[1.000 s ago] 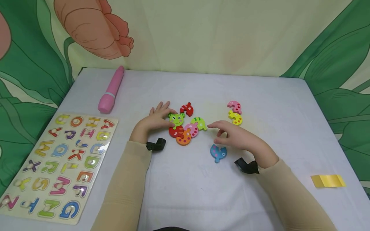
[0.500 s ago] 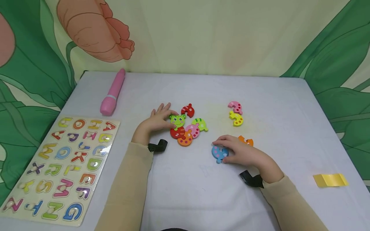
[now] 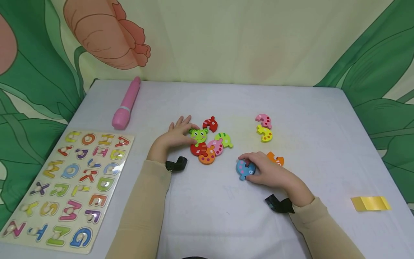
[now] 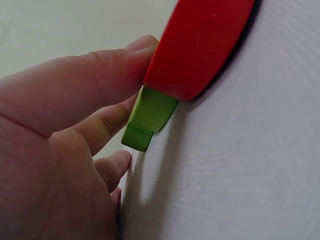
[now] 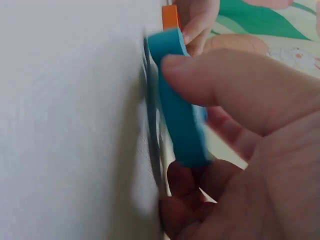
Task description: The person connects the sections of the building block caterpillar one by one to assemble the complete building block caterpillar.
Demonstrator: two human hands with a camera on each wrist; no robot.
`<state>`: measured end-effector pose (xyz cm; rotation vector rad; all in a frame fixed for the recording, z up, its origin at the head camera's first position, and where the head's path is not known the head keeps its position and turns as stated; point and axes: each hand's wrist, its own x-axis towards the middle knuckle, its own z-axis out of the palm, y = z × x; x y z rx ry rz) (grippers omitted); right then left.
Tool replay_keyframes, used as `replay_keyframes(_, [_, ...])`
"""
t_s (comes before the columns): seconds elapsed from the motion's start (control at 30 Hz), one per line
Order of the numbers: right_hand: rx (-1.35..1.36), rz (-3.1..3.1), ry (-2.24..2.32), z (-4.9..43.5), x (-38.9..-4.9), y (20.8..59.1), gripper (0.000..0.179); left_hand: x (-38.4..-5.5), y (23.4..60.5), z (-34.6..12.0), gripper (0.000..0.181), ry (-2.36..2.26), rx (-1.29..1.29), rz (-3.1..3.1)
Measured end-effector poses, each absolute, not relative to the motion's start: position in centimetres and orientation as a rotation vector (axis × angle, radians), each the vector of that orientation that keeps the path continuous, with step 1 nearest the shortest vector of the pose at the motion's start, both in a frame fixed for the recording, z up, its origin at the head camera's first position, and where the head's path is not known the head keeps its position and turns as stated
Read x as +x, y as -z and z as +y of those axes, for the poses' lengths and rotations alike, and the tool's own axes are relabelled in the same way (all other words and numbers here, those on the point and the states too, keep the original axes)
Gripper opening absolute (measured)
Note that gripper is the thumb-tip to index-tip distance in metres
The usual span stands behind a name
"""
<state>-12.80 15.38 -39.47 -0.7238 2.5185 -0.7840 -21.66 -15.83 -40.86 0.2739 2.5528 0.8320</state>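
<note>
My left hand [image 3: 173, 139] holds the green frog-faced puzzle piece [image 3: 199, 134] between thumb and index finger. It is joined to a curved row: a red piece numbered 2 [image 3: 198, 149], an orange piece numbered 3 [image 3: 207, 157], a pink piece [image 3: 216, 147] and a green striped piece [image 3: 224, 139]. In the left wrist view the thumb lies along the edge of the red and green pieces. My right hand [image 3: 270, 172] pinches a blue spotted puzzle piece [image 3: 242, 168] by its edges, close over the tablecloth. The right wrist view shows the thumb on its blue side [image 5: 182, 117].
A red striped piece [image 3: 211, 124] lies behind the row. Pink [image 3: 264, 120] and yellow [image 3: 266, 134] pieces lie farther right, an orange one [image 3: 277, 159] behind my right hand. A letter board [image 3: 106, 196] and pink microphone-shaped toy [image 3: 124, 108] are left; a yellow strip [image 3: 371, 204] is right.
My right hand has come down and nearer from beside the striped piece, taken hold of the blue piece and shifted it slightly. The orange piece behind it came into view. My left hand stays put.
</note>
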Motion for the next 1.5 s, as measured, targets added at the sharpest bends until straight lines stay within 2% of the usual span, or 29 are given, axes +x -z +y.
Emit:
replay_keyframes(0.23, [-0.654, 2.48, 1.016, 15.6, -12.9, 39.6, 0.053, -21.7, 40.8, -15.8, 0.052, -0.836, 0.282, 2.545])
replay_keyframes(0.43, [-0.563, 2.416, 1.172, 15.8, -13.3, 40.1, 0.063, -21.7, 40.7, -15.8, 0.051, -0.831, 0.293, 2.545])
replay_keyframes(0.6, [-0.45, 2.285, 1.384, 15.9, -13.7, 40.4, 0.051, -21.8, 40.7, -15.7, 0.051, -0.831, 0.296, 2.544])
replay_keyframes(0.8, [-0.472, 2.308, 1.382, 16.0, -13.6, 40.3, 0.04, -22.0, 40.9, -15.6, 0.052, -0.829, 0.292, 2.545])
replay_keyframes(0.87, [-0.487, 2.331, 1.349, 16.1, -13.6, 40.3, 0.044, -22.0, 40.9, -15.5, 0.052, -0.831, 0.293, 2.545])
replay_keyframes(1.03, [-0.501, 2.395, 1.294, 15.9, -13.8, 39.9, 0.066, -21.9, 40.8, -15.6, 0.052, -0.834, 0.295, 2.54])
replay_keyframes(1.1, [-0.473, 2.405, 1.298, 15.6, -14.1, 39.7, 0.069, -21.8, 40.7, -15.6, 0.052, -0.831, 0.289, 2.538])
replay_keyframes(1.33, [-0.335, 2.441, 1.27, 13.6, -15.2, 39.2, 0.04, -21.8, 40.9, -16.0, 0.051, -0.839, 0.28, 2.54])
replay_keyframes(1.5, [-0.292, 2.531, 1.176, 12.7, -15.9, 39.4, 0.039, -21.7, 40.9, -15.9, 0.051, -0.851, 0.277, 2.538])
